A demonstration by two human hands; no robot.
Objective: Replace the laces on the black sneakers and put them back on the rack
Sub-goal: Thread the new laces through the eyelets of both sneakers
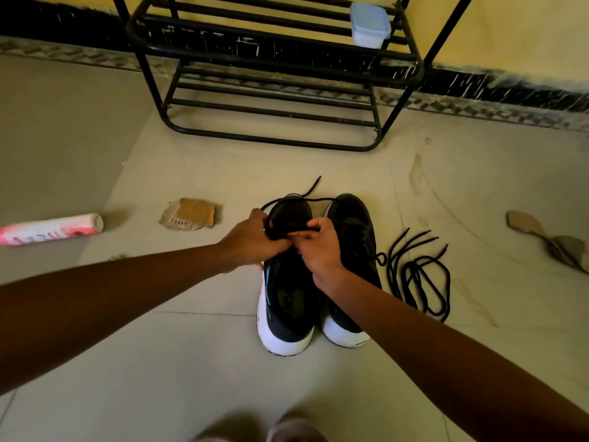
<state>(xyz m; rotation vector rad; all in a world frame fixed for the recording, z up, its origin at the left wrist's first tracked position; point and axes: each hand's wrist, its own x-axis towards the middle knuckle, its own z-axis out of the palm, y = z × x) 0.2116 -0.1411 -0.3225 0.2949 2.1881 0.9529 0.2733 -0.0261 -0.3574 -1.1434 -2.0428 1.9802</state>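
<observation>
two black sneakers [318, 275], white-soled, upright side by side on the floor; loose black laces [417, 275] coiled beside them.

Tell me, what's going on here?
A person is lacing the left sneaker of a black pair on the floor. The left hand and right hand both pinch a black lace over its upper, with slack looping past the toe. The right sneaker stands beside it, untouched. A bundle of loose laces lies to the right. The rack behind holds no sneakers yet, only a plastic container.
</observation>
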